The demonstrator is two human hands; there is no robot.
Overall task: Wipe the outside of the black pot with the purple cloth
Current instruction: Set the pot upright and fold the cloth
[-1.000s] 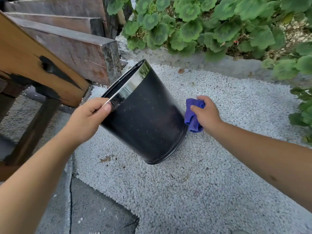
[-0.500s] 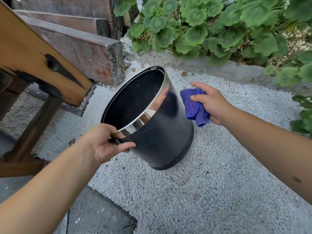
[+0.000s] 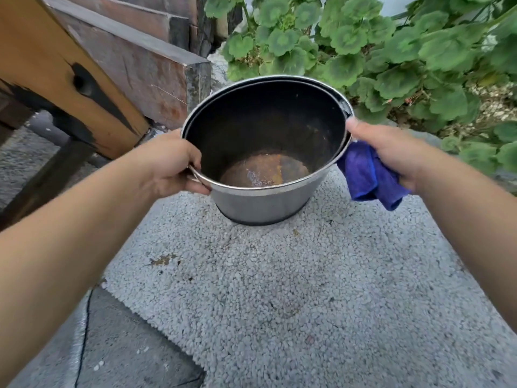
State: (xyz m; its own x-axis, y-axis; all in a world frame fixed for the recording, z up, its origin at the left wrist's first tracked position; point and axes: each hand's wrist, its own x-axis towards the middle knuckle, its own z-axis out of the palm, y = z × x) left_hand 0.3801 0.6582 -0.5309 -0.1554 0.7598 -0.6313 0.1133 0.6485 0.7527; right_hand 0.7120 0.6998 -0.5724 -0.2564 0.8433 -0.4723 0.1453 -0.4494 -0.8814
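The black pot with a shiny metal rim is upright between my hands, its mouth facing me, over the pebble ground. Its inside bottom looks rusty and wet. My left hand grips the rim on the left side. My right hand holds the crumpled purple cloth against the pot's right side, with the thumb on the rim. Whether the pot's base touches the ground is unclear.
A wooden bench with a slanted leg stands to the left. Dark stone slabs lie behind it. Green leafy plants fill the back right. Light pebble paving spreads in front, and a darker slab lies at lower left.
The pot turned from tilted on its side to upright with its mouth toward me. My right hand with the cloth moved onto the pot's right rim. My left hand shifted along the left rim.
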